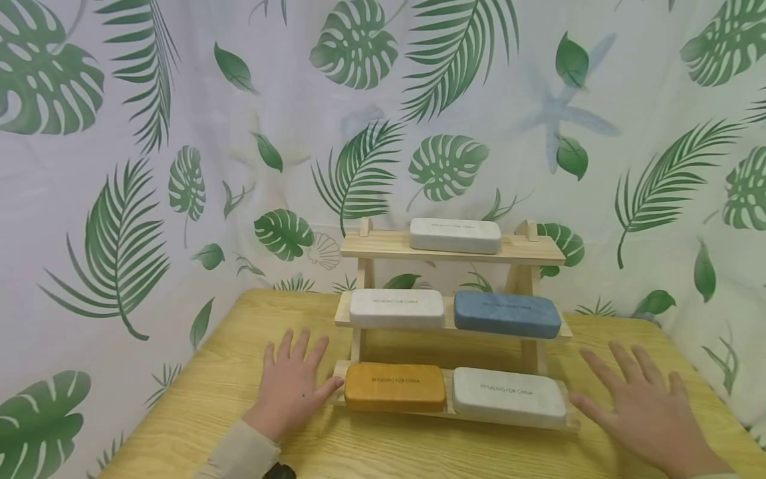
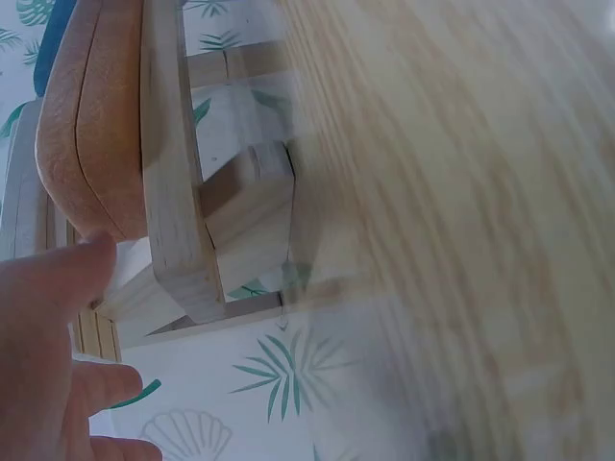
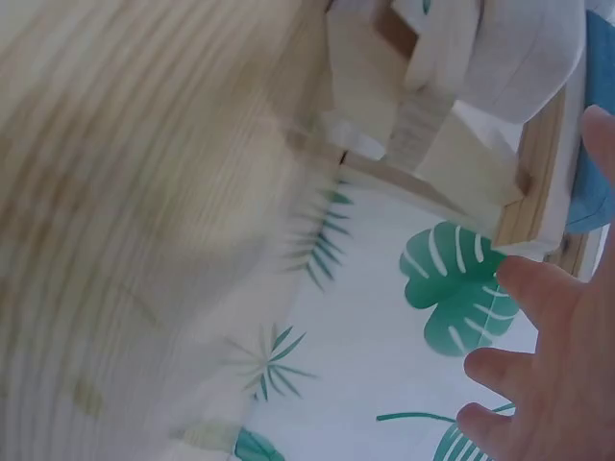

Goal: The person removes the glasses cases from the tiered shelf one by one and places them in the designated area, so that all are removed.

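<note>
A three-tier wooden rack (image 1: 451, 247) bears several glasses cases. On its bottom tier lie an orange case (image 1: 395, 387) and a white case (image 1: 509, 397). The middle tier carries another white case (image 1: 397, 308) and a blue case (image 1: 507, 313); a third white case (image 1: 455, 235) lies on top. My left hand (image 1: 293, 386), fingers spread, is beside the orange case's left end, thumb tip close to it; whether they touch I cannot tell. To the right of the bottom white case, my right hand (image 1: 646, 406) is spread and holds nothing.
The rack stands on a wood-grain table (image 1: 239, 346). Behind and to the left hangs a white curtain (image 1: 251, 186) printed with green leaves. A dark round object (image 1: 279, 472) shows at the left cuff.
</note>
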Demonstrator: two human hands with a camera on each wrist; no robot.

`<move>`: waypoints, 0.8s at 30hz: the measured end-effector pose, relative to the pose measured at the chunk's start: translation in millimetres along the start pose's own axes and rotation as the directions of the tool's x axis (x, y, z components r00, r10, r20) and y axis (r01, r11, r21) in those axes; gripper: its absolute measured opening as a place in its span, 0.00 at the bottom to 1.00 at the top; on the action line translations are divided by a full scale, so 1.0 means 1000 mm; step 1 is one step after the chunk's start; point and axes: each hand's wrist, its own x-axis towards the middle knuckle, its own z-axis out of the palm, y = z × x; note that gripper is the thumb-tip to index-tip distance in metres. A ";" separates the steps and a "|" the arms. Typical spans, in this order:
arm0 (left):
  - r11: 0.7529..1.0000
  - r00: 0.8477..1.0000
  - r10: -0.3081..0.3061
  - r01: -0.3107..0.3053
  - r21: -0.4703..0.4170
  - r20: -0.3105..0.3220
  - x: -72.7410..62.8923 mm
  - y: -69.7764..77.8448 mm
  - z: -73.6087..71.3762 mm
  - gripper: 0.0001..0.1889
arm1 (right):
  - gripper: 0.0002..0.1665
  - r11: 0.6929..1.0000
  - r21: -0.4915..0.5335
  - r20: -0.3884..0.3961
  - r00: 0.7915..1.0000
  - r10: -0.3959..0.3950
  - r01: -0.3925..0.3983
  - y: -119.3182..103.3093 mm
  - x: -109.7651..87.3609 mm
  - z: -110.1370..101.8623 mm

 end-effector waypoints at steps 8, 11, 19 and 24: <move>0.983 1.000 -0.018 0.021 -0.182 0.020 0.001 0.004 0.008 0.40 | 0.49 0.995 0.050 -0.051 0.995 -0.088 0.091 -0.018 0.001 -0.006; 0.959 0.998 -0.047 0.058 -0.276 0.047 0.002 0.006 0.009 0.40 | 0.46 0.990 0.066 -0.075 0.990 -0.123 0.128 -0.024 0.001 -0.008; 0.826 0.976 -0.117 0.197 -0.528 0.182 0.004 0.007 0.014 0.40 | 0.44 0.971 0.110 -0.113 0.973 -0.202 0.214 -0.043 0.003 -0.009; 0.699 0.954 -0.127 0.280 -0.658 0.272 0.004 0.005 0.020 0.42 | 0.46 0.958 0.118 -0.105 0.963 -0.250 0.262 -0.054 0.004 -0.006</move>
